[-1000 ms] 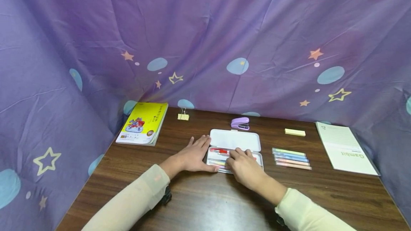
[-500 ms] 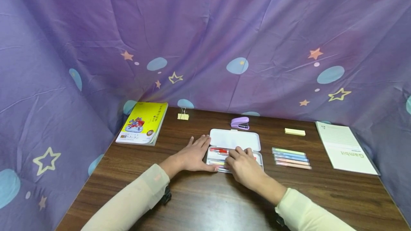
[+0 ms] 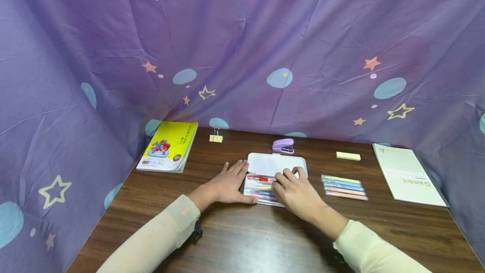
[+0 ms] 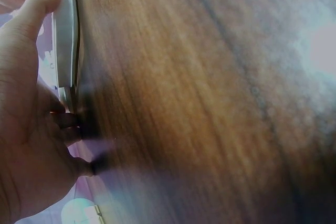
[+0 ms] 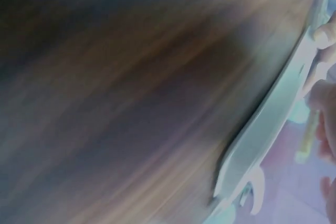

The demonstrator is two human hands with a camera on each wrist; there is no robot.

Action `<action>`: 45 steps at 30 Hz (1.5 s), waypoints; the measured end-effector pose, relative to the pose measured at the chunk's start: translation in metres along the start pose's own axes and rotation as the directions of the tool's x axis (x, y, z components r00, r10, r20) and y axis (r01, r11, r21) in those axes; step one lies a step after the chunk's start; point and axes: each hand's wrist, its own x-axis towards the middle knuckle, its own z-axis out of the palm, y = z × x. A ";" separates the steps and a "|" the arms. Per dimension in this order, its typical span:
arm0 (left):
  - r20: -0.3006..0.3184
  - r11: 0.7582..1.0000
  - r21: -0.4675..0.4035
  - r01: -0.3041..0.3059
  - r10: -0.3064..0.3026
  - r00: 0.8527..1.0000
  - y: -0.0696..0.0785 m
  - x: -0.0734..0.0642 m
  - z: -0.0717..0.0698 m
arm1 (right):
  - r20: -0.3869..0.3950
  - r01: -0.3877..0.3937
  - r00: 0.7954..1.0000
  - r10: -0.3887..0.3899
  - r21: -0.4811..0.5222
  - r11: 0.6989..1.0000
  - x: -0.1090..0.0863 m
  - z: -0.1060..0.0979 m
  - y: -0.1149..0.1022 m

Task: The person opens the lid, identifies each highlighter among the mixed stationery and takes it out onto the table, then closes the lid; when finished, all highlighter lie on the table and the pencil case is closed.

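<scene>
A white pencil case (image 3: 275, 164) lies on the table with its lid folded back; red and other coloured pens (image 3: 261, 178) are in its tray. My left hand (image 3: 227, 186) lies spread at the case's left end, thumb pressing the near edge (image 4: 65, 35). Over the right part of the tray, my right hand (image 3: 297, 193) has its fingers bent and pinches a slim yellow pen (image 5: 307, 142), whose end sticks out past the fingers in the right wrist view. That hand hides the right end of the tray.
Several coloured pens (image 3: 345, 187) lie in a row right of the case. Behind stand a purple stapler (image 3: 283, 145), a yellow binder clip (image 3: 216, 138) and a sticky-note pad (image 3: 347, 156). A yellow book (image 3: 166, 145) is at left, a notepad (image 3: 409, 176) at right.
My right hand has shifted right and slightly up, fingers more bent, so more of the pens in the tray show. My left hand has stayed where it was.
</scene>
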 end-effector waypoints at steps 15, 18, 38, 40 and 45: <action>0.004 1.000 0.005 -0.003 0.003 1.000 0.003 -0.001 -0.002 | -0.136 0.030 0.990 -0.033 -0.022 0.999 -0.055 -0.012 0.045; 0.001 1.000 0.003 0.000 0.000 1.000 0.002 -0.002 -0.001 | -0.088 -0.004 0.996 0.001 -0.033 0.999 -0.071 -0.016 0.054; 0.009 1.000 0.008 0.003 -0.003 1.000 0.002 -0.001 0.001 | -0.045 -0.081 0.996 0.081 -0.001 0.997 -0.159 -0.029 0.094; 0.007 1.000 0.009 0.002 -0.002 1.000 0.002 0.000 0.001 | -0.043 -0.079 0.996 0.079 0.007 0.997 -0.164 -0.030 0.095; 0.006 1.000 0.001 0.003 -0.003 1.000 0.002 -0.001 0.001 | -0.034 -0.076 0.997 0.076 0.007 0.997 -0.174 -0.032 0.098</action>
